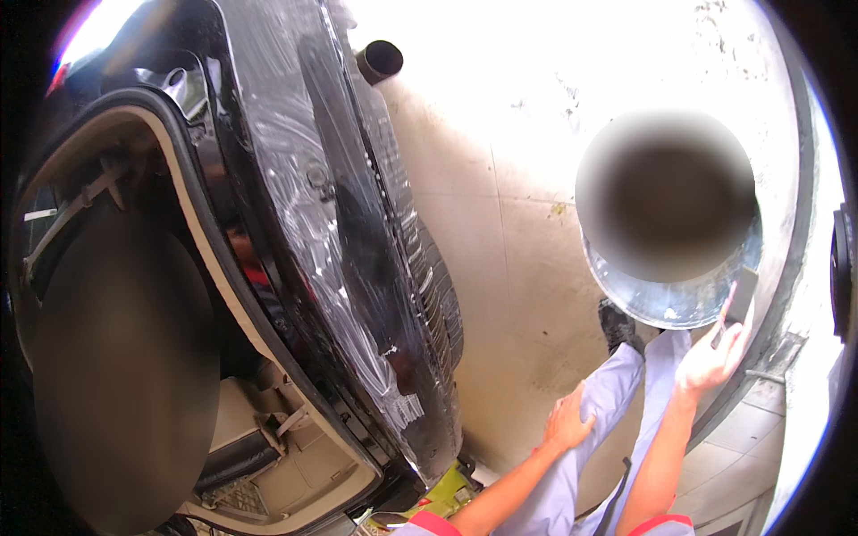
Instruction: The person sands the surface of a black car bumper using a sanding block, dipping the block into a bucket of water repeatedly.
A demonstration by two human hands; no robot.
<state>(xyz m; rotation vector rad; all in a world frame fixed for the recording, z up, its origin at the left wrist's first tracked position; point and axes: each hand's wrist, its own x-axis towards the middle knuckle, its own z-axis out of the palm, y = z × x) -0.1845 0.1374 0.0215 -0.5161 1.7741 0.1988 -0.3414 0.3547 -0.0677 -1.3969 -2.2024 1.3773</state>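
My left hand [569,421] lies against my grey trouser leg near the knee, fingers stretched out and holding nothing. At the right, my right hand [710,359] is closed around the lower end of a dark, flat rectangular block [741,295] with a pinkish edge; its exact kind cannot be made out. The block is at the right rim of a round, bluish-grey basin [657,308]. A dark blur hides most of the basin's inside. To my left runs a car's black rear bumper [313,205], its surface covered in whitish smears and streaks.
Left of the bumper, the car's open boot [170,143] shows a beige interior, partly blurred. An exhaust pipe [382,61] juts out at the top. Below the bumper's near end lies a yellow-green object [447,494]. Stained pale floor [500,268] stretches between car and basin; a curved ledge [791,223] borders the right.
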